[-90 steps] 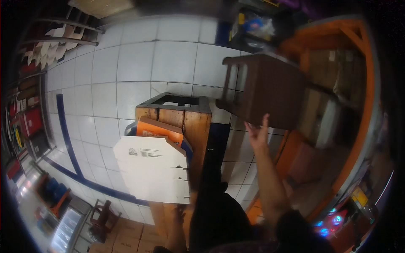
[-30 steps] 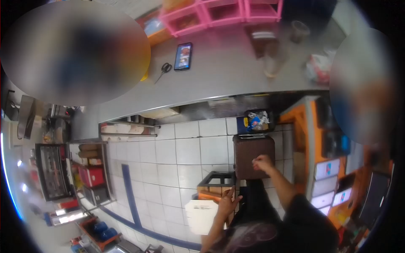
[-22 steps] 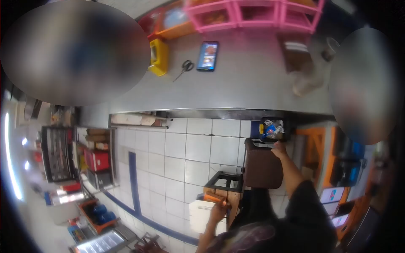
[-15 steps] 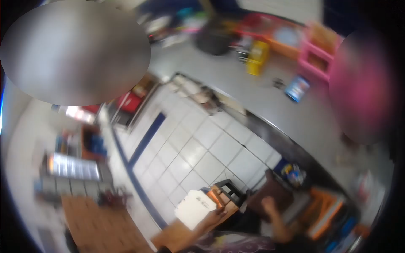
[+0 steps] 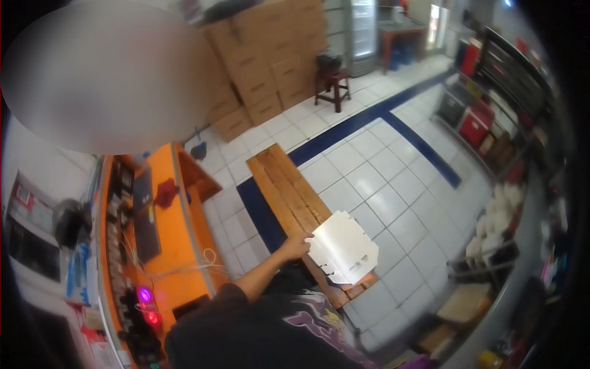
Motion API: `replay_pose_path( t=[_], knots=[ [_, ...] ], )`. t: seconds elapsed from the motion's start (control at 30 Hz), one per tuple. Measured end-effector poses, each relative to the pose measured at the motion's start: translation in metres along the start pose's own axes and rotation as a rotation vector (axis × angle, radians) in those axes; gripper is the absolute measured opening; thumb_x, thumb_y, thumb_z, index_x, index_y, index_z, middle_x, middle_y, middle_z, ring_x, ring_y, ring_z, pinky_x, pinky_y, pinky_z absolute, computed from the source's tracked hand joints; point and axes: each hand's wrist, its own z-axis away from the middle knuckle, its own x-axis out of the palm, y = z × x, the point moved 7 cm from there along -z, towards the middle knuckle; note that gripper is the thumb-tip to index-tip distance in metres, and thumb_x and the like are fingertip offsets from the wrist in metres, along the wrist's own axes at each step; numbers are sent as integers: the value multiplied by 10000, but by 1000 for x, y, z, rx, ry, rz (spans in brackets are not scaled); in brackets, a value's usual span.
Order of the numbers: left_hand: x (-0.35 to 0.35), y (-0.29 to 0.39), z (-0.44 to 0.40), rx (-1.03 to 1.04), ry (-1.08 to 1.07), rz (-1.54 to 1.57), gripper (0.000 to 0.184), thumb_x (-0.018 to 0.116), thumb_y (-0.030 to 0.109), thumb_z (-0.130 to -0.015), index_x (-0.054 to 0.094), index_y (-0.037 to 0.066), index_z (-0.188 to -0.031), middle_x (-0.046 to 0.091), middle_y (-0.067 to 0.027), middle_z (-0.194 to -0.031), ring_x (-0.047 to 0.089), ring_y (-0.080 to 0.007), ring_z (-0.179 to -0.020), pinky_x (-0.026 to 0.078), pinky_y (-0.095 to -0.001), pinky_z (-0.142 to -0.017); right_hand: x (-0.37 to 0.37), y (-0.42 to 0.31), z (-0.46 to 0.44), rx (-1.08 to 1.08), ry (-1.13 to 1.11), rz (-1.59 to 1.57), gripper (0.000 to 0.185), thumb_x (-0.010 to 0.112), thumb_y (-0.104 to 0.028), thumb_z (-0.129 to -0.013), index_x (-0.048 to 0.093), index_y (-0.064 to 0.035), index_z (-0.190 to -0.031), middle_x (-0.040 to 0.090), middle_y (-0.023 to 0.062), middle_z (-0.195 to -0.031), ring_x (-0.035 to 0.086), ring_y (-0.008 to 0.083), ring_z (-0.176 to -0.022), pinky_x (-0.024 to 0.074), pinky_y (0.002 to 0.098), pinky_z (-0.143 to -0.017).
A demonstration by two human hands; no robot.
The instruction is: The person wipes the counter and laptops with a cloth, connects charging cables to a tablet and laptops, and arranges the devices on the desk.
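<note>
A white die-cut cardboard sheet (image 5: 345, 249), with small dark print near its lower right corner, lies over the end of a long wooden bench (image 5: 286, 187). My left hand (image 5: 297, 246) is closed at the sheet's left edge, with the fingertips at the cardboard. A little orange shows beneath the sheet's lower edge; the rest of what is under it is hidden. My right hand is out of view.
An orange counter (image 5: 175, 246) with cables and glowing lights stands at left. Behind are stacked brown boxes (image 5: 264, 80) and a dark red stool (image 5: 332, 89). Metal shelving with a red box (image 5: 477, 121) is at right. A blue stripe (image 5: 344, 131) crosses the tiled floor.
The view has swung round towards the orange counter and stacked boxes. My right hand and the brown chair have left view. My left hand has moved from near the orange item to the sheet's edge.
</note>
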Motion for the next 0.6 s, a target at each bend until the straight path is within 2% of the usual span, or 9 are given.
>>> replay_pose_path(
  t=[0.07,0.1,0.2,0.23,0.3,0.4,0.47,0.53,0.6],
  knots=[
    [-6,-13,10,-160,-135,95,467,572,148,-842,612,65,-1300,700,-241,-1022,693,-305,-946,544,-388,-832,13,-16,-21,24,-31,49,346,554,-259,-933,568,-30,-1192,617,176,-1158,616,343,-1015,495,471,-865],
    [1,-52,-5,-66,-142,85,451,579,175,-855,622,69,-1291,703,-220,-1043,694,-295,-952,543,-388,-834,24,-30,-30,41,-50,81,355,554,-266,-933,565,-31,-1199,616,177,-1163,615,343,-1019,495,472,-864],
    [-28,-109,-18,-21,-154,99,414,594,206,-873,643,72,-1262,705,-194,-1070,694,-294,-955,541,-388,-841,73,-80,-63,89,-124,206,382,552,-286,-935,558,-34,-1222,611,180,-1181,612,343,-1030,495,477,-864],
    [-50,-127,-19,-68,-98,145,414,594,206,-873,643,72,-1262,705,-194,-1070,694,-294,-955,541,-388,-841,89,-97,-74,107,-149,247,391,552,-293,-936,555,-35,-1229,609,181,-1187,611,343,-1034,495,479,-864],
    [-92,-152,-20,-132,22,285,400,612,283,-944,624,49,-1268,713,-124,-1023,680,-184,-759,552,-327,-686,119,-130,-97,135,-188,331,409,551,-306,-937,550,-37,-1244,606,183,-1199,609,343,-1042,495,482,-864],
    [-144,-215,-26,-236,249,538,353,604,260,-964,636,37,-1236,713,-116,-1017,670,-166,-748,550,-322,-687,148,-178,-128,136,-231,446,436,549,-327,-939,542,-40,-1266,601,187,-1217,607,343,-1053,495,486,-864],
    [-194,-253,-9,-313,578,523,336,625,318,-925,685,55,-1125,721,-166,-1018,696,-300,-956,538,-397,-828,171,-209,-145,130,-273,513,454,548,-340,-940,537,-42,-1281,598,189,-1229,605,343,-1061,495,490,-864],
    [-233,-278,13,-405,797,530,339,625,322,-929,684,53,-1127,721,-165,-1011,696,-302,-943,538,-399,-821,189,-236,-161,124,-306,567,472,547,-354,-941,531,-44,-1296,595,191,-1240,603,343,-1069,495,493,-864],
    [-268,-275,37,-469,893,488,356,627,334,-929,680,47,-1133,722,-164,-993,696,-310,-930,538,-401,-821,200,-255,-173,118,-336,616,490,546,-368,-942,526,-46,-1311,591,193,-1252,601,343,-1076,495,496,-864]
  ],
)
